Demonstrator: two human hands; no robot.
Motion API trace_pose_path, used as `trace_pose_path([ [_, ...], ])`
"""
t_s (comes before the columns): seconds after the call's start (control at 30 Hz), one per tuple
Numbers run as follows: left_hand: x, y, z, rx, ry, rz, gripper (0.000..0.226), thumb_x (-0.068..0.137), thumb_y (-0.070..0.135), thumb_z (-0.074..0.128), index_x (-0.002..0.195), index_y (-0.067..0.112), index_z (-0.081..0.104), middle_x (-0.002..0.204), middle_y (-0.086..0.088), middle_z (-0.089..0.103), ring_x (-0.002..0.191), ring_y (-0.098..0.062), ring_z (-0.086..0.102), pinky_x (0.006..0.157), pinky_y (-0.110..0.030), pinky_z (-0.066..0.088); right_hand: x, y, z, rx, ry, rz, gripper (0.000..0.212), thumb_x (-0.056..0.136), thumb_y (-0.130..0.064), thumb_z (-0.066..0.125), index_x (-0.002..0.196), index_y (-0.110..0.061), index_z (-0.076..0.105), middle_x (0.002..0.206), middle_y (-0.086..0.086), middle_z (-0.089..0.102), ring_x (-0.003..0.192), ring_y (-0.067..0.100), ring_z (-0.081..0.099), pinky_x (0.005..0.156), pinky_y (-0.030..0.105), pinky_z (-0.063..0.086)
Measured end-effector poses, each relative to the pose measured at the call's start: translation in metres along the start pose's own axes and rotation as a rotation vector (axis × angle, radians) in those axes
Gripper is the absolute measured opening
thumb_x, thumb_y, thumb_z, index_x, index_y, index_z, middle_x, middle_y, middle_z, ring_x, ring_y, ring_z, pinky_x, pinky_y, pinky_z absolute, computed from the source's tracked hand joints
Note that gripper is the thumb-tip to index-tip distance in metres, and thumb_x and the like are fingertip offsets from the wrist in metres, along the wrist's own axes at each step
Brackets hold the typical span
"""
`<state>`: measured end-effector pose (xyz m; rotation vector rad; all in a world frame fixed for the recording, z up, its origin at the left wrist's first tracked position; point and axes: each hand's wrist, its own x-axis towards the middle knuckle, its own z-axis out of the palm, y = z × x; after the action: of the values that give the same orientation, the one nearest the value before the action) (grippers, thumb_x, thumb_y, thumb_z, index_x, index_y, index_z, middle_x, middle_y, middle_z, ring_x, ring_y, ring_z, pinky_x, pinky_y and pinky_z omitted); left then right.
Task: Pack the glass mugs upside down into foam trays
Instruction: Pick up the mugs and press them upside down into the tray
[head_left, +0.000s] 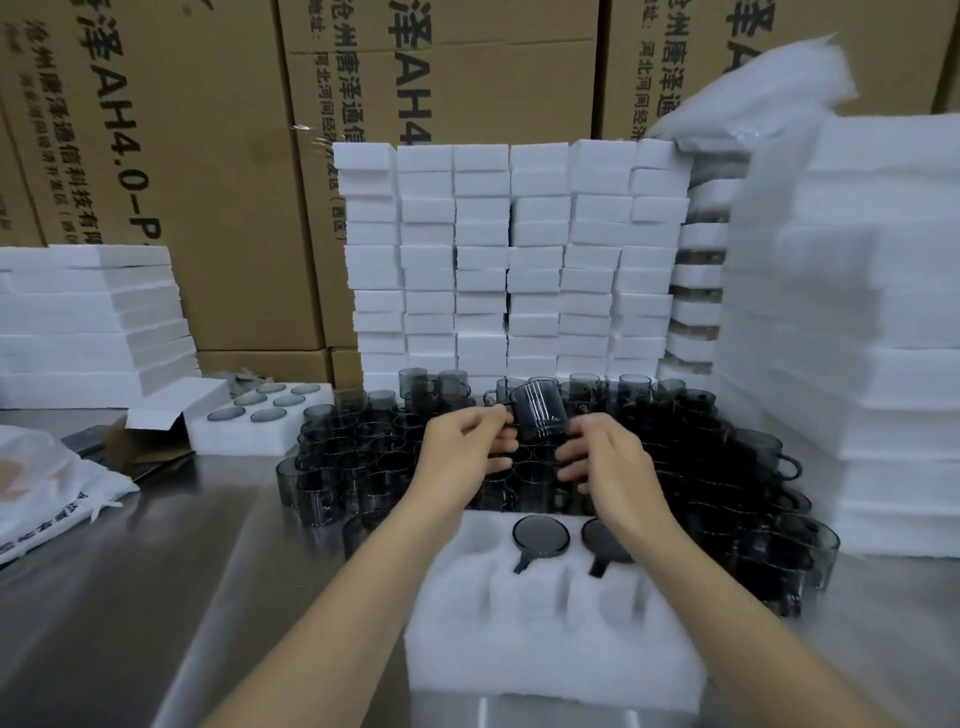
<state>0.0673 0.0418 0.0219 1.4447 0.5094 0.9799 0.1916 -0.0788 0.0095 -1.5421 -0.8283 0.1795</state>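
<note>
Both hands, left hand (467, 441) and right hand (608, 462), are closed on one smoked mug (537, 410), lifted over the mug cluster (363, 457), presumably for inversion. Two mugs sit inverted in the foam tray (545, 654); remaining pockets are unfilled.

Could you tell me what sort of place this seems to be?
Probably a warehouse packing station: tall printed brown cardboard cartons line the back, stacks of white foam trays stand behind a crowd of smoky grey glass mugs on a steel table.

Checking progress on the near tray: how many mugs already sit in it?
2. Both sit upside down in the foam tray's far row: one mug at centre, the other just right of it, partly hidden by the right forearm.
</note>
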Motion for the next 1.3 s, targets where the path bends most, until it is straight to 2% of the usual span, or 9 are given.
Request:
trace_pose_path([
  [0.2, -0.019, -0.010, 0.003, -0.001, -0.031, 0.054, 0.021, 0.109, 0.022, 0.063, 0.097, 0.015, 0.079, 0.082, 0.004, 0.077, 0.075, -0.006, 0.073, 0.066, -0.021, 0.060, -0.012, 0.005, -0.008, 0.174, 0.038, -0.032, 0.026, 0.108, -0.051, 0.049, 0.116, -0.038, 0.070, 0.107, -0.003, 0.078, 0.079, 0.017, 0.078, 0.063, 0.032, 0.054],
  [0.3, -0.025, -0.011, 0.003, 0.071, -0.043, 0.155, 0.021, 0.110, 0.021, 0.061, 0.098, 0.021, 0.078, 0.083, 0.010, 0.078, 0.077, -0.004, 0.073, 0.065, -0.021, 0.059, -0.022, 0.006, -0.013, 0.102, 0.017, -0.110, 0.028, 0.103, -0.050, 0.060, 0.126, -0.035, 0.070, 0.105, -0.017, 0.078, 0.086, 0.011, 0.079, 0.068, 0.028, 0.055],
  [0.37, -0.026, -0.010, 0.004, 0.083, -0.042, 0.220, 0.020, 0.110, 0.020, 0.060, 0.099, 0.021, 0.077, 0.084, 0.012, 0.078, 0.078, -0.003, 0.072, 0.066, -0.021, 0.059, -0.024, 0.006, -0.013, 0.072, 0.005, -0.159, 0.030, 0.104, -0.042, 0.065, 0.133, -0.035, 0.066, 0.106, -0.014, 0.078, 0.089, 0.007, 0.078, 0.075, 0.029, 0.055],
  [0.5, -0.028, -0.009, 0.005, 0.100, -0.047, 0.294, 0.019, 0.110, 0.021, 0.059, 0.102, 0.020, 0.077, 0.090, 0.012, 0.077, 0.081, -0.004, 0.071, 0.067, -0.022, 0.059, -0.026, 0.008, -0.011, 0.007, -0.015, -0.229, 0.047, 0.091, -0.056, 0.066, 0.136, -0.049, 0.056, 0.118, -0.014, 0.072, 0.095, 0.004, 0.075, 0.085, 0.030, 0.059],
  [0.6, -0.030, -0.008, 0.006, 0.092, -0.039, 0.311, 0.019, 0.111, 0.021, 0.058, 0.103, 0.020, 0.076, 0.091, 0.008, 0.077, 0.081, -0.007, 0.073, 0.066, -0.023, 0.059, -0.027, 0.008, -0.011, -0.044, 0.008, -0.261, 0.064, 0.084, -0.067, 0.062, 0.144, -0.045, 0.054, 0.113, -0.018, 0.069, 0.097, -0.001, 0.070, 0.084, 0.021, 0.056],
  [0.77, -0.032, -0.009, 0.007, 0.121, -0.013, 0.294, 0.018, 0.110, 0.025, 0.060, 0.103, 0.020, 0.076, 0.087, 0.005, 0.078, 0.077, -0.007, 0.073, 0.064, -0.022, 0.057, -0.025, 0.010, -0.012, -0.051, 0.041, -0.295, 0.063, 0.086, -0.070, 0.061, 0.141, -0.039, 0.062, 0.102, -0.018, 0.071, 0.089, 0.003, 0.068, 0.075, 0.015, 0.052],
  [0.87, -0.032, -0.009, 0.006, 0.135, -0.030, 0.312, 0.007, 0.105, 0.017, 0.069, 0.105, 0.021, 0.074, 0.096, 0.002, 0.079, 0.086, -0.013, 0.076, 0.067, -0.025, 0.057, -0.027, 0.009, -0.012, -0.069, 0.029, -0.322, 0.062, 0.088, -0.056, 0.068, 0.146, -0.044, 0.054, 0.114, -0.023, 0.066, 0.097, 0.002, 0.068, 0.078, 0.017, 0.055],
  [1.07, -0.039, -0.009, 0.010, 0.306, -0.072, 0.515, 0.028, 0.086, 0.001, 0.086, 0.096, 0.023, 0.071, 0.104, 0.008, 0.071, 0.102, -0.011, 0.072, 0.070, -0.026, 0.058, -0.024, 0.013, -0.014, -0.124, 0.065, -0.510, 0.073, 0.086, 0.000, 0.075, 0.142, -0.044, 0.056, 0.132, -0.025, 0.058, 0.117, 0.010, 0.064, 0.081, 0.034, 0.062],
  [1.3, -0.041, -0.008, 0.010, 0.419, -0.031, 0.639, 0.019, 0.083, 0.011, 0.091, 0.088, 0.016, 0.074, 0.099, 0.008, 0.070, 0.099, -0.018, 0.068, 0.069, -0.023, 0.052, -0.023, 0.015, -0.015, -0.176, 0.084, -0.610, 0.082, 0.087, 0.004, 0.071, 0.152, -0.042, 0.049, 0.140, -0.028, 0.055, 0.128, 0.009, 0.060, 0.090, 0.030, 0.059],
])
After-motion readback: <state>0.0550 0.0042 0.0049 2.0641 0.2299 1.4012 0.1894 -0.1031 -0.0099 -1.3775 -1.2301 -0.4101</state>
